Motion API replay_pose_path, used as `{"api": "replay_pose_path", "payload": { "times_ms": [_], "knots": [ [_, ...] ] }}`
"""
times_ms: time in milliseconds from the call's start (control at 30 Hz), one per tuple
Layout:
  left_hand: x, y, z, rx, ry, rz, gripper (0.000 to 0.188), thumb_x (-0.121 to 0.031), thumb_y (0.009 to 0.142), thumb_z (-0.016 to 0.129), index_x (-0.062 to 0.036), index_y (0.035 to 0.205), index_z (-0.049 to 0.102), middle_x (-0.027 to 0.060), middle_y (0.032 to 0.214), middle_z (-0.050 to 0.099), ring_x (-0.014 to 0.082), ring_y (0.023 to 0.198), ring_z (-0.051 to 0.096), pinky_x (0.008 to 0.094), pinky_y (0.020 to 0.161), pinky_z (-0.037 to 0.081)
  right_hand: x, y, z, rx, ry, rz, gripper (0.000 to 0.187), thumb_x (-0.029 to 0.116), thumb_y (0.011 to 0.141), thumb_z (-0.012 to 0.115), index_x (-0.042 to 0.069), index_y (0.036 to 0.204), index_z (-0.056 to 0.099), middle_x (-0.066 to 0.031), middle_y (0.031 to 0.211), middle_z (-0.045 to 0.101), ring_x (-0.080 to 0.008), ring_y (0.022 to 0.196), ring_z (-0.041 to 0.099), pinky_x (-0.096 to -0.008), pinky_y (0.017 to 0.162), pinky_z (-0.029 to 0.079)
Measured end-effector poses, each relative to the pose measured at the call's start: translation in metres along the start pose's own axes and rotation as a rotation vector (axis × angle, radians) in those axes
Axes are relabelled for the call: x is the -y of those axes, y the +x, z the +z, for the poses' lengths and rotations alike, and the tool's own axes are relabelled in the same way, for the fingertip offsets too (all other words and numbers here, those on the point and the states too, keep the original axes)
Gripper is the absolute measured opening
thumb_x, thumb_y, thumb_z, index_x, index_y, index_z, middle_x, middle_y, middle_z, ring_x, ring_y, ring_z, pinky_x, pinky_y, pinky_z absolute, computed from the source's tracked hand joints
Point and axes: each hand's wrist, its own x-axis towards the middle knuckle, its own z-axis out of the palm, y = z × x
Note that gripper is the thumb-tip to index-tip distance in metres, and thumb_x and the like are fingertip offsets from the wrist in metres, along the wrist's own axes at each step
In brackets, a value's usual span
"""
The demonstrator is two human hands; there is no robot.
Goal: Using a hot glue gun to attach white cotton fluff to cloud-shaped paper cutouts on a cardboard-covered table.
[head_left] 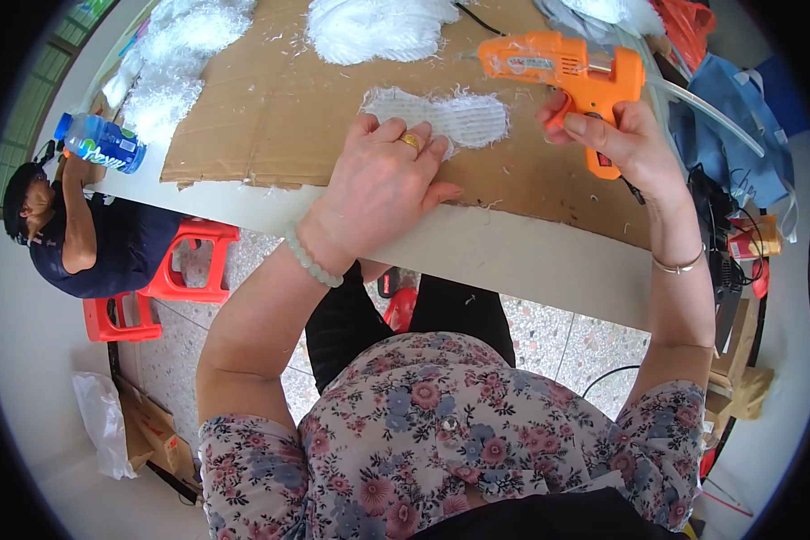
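In my right hand (625, 144) is an orange hot glue gun (562, 67), its nozzle pointing left and a finger at the red trigger. A clear glue stick (711, 108) sticks out of its back end. The gun is held above the cardboard, to the upper right of a white fuzzy, sole-shaped fabric piece (472, 119). My left hand (378, 175) is closed over the near left edge of that piece, pressing it against the cardboard; its fingertips are partly hidden. Loose white threads fringe the piece's edges.
Cardboard (252, 126) covers much of the white table (513, 256). White fluffy piles (378, 27) lie at the back. A blue-labelled bottle (101, 142) stands far left, near a seated person (90, 225) and red stools (198, 261). Blue bags (729, 117) and black cables (715, 216) crowd the right.
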Motion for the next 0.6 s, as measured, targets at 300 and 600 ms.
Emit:
{"api": "replay_pose_path", "payload": {
  "times_ms": [300, 600],
  "knots": [
    [0.002, -0.003, 0.005, -0.014, -0.088, -0.008, 0.042, -0.037, 0.071, 0.065, -0.0027, 0.096, 0.062, 0.0101, 0.095, 0.062, 0.0227, 0.084, 0.055, 0.0381, 0.077, 0.041, -0.025, -0.030, -0.008, -0.014, -0.175, 0.204, 0.024, 0.022, 0.086, 0.060, 0.002, 0.099, 0.056, -0.0030, 0.085, 0.060, -0.0099, 0.074, 0.054, -0.0237, 0.067, 0.046],
    [0.000, -0.003, 0.002, 0.026, -0.083, -0.017, 0.042, -0.036, 0.070, 0.065, -0.0032, 0.097, 0.062, 0.0069, 0.098, 0.058, 0.0208, 0.088, 0.052, 0.0354, 0.075, 0.041, -0.031, -0.025, -0.004, -0.086, -0.268, 0.283, 0.018, 0.017, 0.086, 0.059, 0.003, 0.095, 0.056, -0.0010, 0.082, 0.059, -0.0078, 0.072, 0.052, -0.0220, 0.066, 0.045]
  ]
}}
